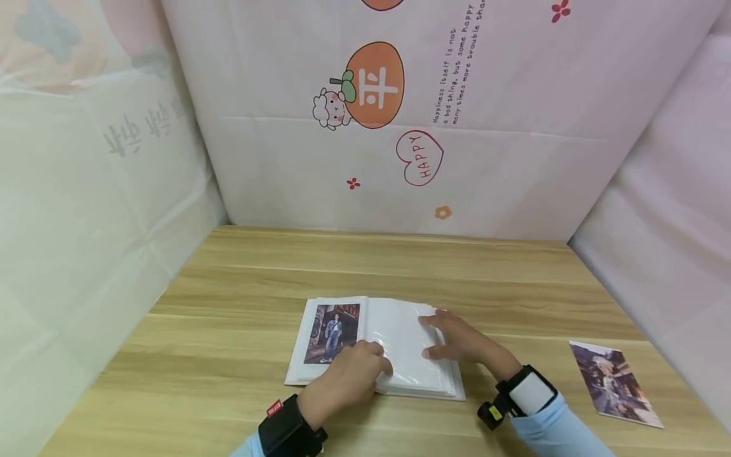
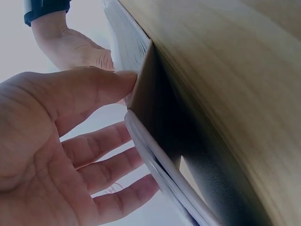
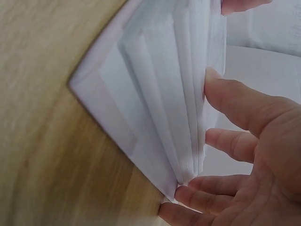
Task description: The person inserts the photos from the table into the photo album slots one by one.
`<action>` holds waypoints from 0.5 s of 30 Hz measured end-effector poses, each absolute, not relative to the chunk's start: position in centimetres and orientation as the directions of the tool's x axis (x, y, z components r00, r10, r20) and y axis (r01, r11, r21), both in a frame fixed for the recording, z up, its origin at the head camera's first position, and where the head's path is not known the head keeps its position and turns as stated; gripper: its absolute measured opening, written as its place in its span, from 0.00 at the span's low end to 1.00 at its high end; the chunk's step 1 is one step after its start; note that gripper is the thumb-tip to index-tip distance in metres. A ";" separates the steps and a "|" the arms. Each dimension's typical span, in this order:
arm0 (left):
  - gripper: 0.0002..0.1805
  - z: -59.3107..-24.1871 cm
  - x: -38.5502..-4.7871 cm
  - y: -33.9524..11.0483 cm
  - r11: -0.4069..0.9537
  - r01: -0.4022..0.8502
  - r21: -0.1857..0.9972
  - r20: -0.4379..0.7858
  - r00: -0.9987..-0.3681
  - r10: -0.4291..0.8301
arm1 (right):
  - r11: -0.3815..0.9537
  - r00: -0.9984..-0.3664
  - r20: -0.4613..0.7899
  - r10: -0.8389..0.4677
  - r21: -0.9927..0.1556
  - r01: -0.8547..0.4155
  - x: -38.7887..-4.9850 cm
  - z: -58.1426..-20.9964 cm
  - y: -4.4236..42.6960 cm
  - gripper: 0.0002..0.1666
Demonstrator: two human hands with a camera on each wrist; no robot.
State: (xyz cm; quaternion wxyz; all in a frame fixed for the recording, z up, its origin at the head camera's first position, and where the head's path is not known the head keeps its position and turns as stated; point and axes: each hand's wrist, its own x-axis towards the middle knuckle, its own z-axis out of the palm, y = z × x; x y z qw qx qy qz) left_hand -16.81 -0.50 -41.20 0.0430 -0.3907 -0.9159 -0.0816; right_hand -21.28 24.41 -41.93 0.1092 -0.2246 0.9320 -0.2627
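Note:
A white photo album [image 1: 396, 330] lies spread on the wooden table. A photo [image 1: 321, 333] of a person in blue clothes shows in its left page; the right page is a blank white sleeve. My left hand [image 1: 347, 376] rests over the album's middle fold, its thumb touching the lower edge by the spine in the left wrist view. On the right page, my right hand [image 1: 457, 338] touches the sleeve with thumb and fingers spread. In the right wrist view, its fingertips [image 3: 186, 193] meet the edges of the stacked pages [image 3: 162, 89].
A loose photo [image 1: 615, 384] lies on the table [image 1: 228, 330] to the right of my right forearm. White printed cloth [image 1: 274, 171] stands behind the table, with pale cloth walls at both sides. Each wrist wears a strapped device [image 1: 528, 392].

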 end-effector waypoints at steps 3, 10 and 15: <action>0.18 -41.4 -16.8 -0.5 0.681 0.722 0.123 0.144 -0.692 0.707 | 0.766 -0.876 -0.089 -0.475 -0.531 -0.361 -21.4 -42.0 24.5 0.39; 0.19 -41.4 -16.9 -0.5 0.677 0.722 0.141 0.155 -0.692 0.705 | 0.767 -0.877 -0.009 -0.480 -0.490 -0.415 -21.8 -41.9 25.8 0.38; 0.18 -41.5 -16.9 -0.4 0.682 0.718 0.136 0.149 -0.696 0.703 | 0.790 -0.920 0.019 -0.393 -0.506 -0.347 -21.9 -41.2 28.1 0.35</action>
